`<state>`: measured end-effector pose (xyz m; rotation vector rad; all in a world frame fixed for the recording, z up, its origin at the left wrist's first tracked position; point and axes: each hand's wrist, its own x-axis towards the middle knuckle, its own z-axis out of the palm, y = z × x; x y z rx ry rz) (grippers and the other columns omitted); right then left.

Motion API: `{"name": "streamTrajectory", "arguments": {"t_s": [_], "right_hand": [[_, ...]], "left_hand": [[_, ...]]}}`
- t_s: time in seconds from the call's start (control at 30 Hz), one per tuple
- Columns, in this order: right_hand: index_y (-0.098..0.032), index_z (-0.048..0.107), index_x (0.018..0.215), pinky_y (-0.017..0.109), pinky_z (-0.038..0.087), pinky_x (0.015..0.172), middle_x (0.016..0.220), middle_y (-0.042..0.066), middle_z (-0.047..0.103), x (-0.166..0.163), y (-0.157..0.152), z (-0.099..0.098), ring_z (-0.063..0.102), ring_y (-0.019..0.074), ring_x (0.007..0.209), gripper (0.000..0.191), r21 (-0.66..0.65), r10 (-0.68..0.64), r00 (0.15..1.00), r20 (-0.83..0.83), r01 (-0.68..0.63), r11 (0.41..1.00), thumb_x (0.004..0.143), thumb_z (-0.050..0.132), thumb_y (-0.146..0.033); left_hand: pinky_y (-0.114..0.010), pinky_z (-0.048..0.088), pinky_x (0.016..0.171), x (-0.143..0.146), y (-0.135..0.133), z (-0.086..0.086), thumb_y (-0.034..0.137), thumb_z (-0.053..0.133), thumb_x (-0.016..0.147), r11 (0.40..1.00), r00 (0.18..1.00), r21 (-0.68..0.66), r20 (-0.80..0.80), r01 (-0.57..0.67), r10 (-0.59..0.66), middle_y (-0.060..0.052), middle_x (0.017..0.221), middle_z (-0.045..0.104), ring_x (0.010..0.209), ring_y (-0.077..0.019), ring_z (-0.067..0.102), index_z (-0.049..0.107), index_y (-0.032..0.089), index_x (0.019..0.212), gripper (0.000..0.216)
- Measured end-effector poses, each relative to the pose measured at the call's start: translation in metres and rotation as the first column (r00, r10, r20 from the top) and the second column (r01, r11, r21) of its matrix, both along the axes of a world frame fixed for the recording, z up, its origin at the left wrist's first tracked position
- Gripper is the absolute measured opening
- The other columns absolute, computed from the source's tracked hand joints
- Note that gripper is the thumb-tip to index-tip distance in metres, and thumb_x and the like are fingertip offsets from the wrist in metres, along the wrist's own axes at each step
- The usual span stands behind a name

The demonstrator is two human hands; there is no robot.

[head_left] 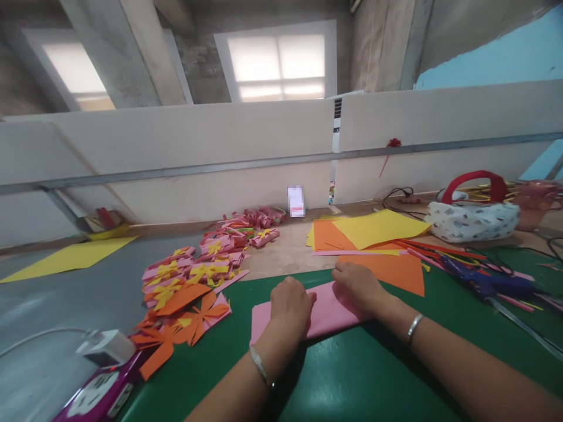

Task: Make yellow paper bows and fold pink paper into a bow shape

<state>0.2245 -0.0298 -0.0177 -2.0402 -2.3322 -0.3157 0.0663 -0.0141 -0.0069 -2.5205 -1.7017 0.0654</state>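
Note:
A folded sheet of pink paper (323,305) lies across the green mat in front of me. My left hand (290,306) is closed over its left part, fingers curled around the far edge and the thumb toward the middle. Toward its right end, my right hand (358,285) grips the far edge with bent fingers; their tips are partly hidden behind the hand. Beyond the right hand lies an orange sheet (396,275). Left of the paper are orange paper cut-outs (202,316) shaped like petals.
Pink folded pieces with yellow flowers (213,266) are heaped at left. Yellow sheets (382,228) lie at back right, near a blue glue gun (492,284) and a white patterned basket (472,221). A purple power strip (101,392) with a white plug occupies the front left.

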Motion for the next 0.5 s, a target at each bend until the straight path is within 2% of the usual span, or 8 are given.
{"name": "streamTrajectory", "arguments": {"t_s": [0.2,0.37,0.5], "right_hand": [[-0.016,0.061,0.081,0.024,0.032,0.054,0.087,0.006,0.060,0.006,-0.001,-0.002,0.057,0.0161,0.076,0.015,0.007,0.002,0.999,-0.038,-0.002,1.000,0.081,0.045,-0.014],[-0.016,0.061,0.084,0.024,0.033,0.056,0.088,0.007,0.059,0.010,0.000,-0.006,0.056,0.0158,0.078,0.014,0.000,0.003,0.999,-0.043,-0.003,1.000,0.081,0.048,-0.014],[-0.016,0.062,0.084,0.024,0.032,0.056,0.089,0.007,0.059,0.010,0.001,-0.008,0.055,0.0157,0.078,0.014,0.001,0.005,0.999,-0.040,-0.005,1.000,0.081,0.048,-0.014]], "left_hand": [[-0.037,0.050,0.072,-0.011,-0.014,0.012,0.051,0.052,0.078,0.998,0.999,-0.048,0.005,0.032,-0.032,-0.018,0.095,0.062,0.089,-0.0299,0.062,0.064,0.005,0.100,0.052],[-0.039,0.050,0.074,-0.017,-0.026,0.024,0.047,0.056,0.075,0.984,1.000,-0.178,0.001,0.005,-0.005,-0.018,0.100,0.059,0.095,-0.0318,0.058,0.063,0.004,0.103,0.052],[-0.038,0.050,0.074,-0.022,-0.035,0.019,0.040,0.051,0.080,0.982,1.000,-0.186,0.006,-0.025,0.027,-0.020,0.102,0.059,0.097,-0.0305,0.056,0.062,0.002,0.105,0.046]]}}
